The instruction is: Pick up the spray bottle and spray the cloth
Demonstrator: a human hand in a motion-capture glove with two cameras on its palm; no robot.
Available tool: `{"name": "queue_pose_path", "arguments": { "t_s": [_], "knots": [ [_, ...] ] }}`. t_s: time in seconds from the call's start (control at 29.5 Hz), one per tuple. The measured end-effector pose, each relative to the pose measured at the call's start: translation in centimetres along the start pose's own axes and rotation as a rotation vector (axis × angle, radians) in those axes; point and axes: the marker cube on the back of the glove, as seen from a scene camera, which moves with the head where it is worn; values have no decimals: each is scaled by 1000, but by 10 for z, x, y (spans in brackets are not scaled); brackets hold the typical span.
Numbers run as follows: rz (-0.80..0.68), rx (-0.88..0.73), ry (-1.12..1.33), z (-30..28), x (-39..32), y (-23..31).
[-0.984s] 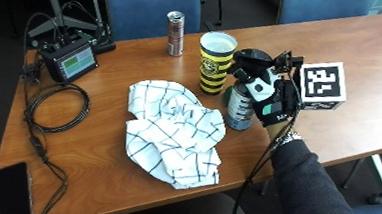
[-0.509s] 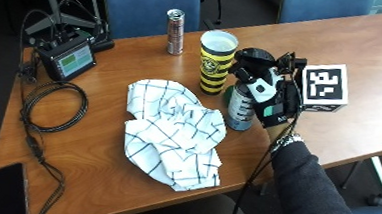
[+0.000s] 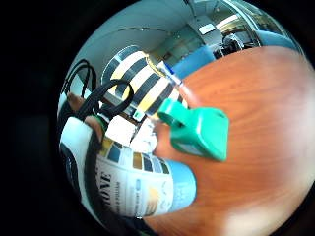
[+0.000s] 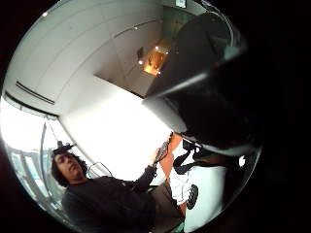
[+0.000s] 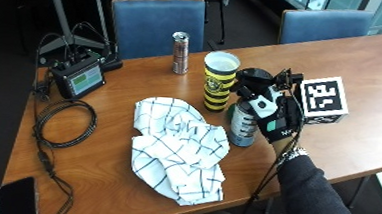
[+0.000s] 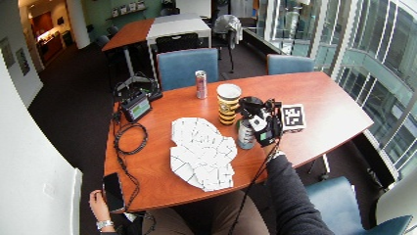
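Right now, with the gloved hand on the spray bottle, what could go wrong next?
The striped cup stands close beside the spray bottle; lifting with the right hand could knock the cup over. The green nozzle seems to point across the table, not at the checked cloth, so spray may wet the wood unless the bottle is turned.

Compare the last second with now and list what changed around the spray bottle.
Little changed: the gloved right hand stays wrapped around the spray bottle, which still stands on the table beside the striped cup. The cloth and can have not moved.
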Motion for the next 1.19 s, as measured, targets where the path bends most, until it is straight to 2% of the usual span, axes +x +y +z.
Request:
{"name": "queue_pose_path", "arguments": {
  "t_s": [0.2, 0.41, 0.58, 0.95, 1.19],
  "knots": [
    [10, -97, 31, -6, -18, 5],
    [-60, -166, 140, -25, -60, -13],
    [-105, -274, 310, -25, -93, -20],
    [-294, -630, 789, 11, -137, -32],
    [-345, -817, 1021, 42, -141, -14]
  ]
}}
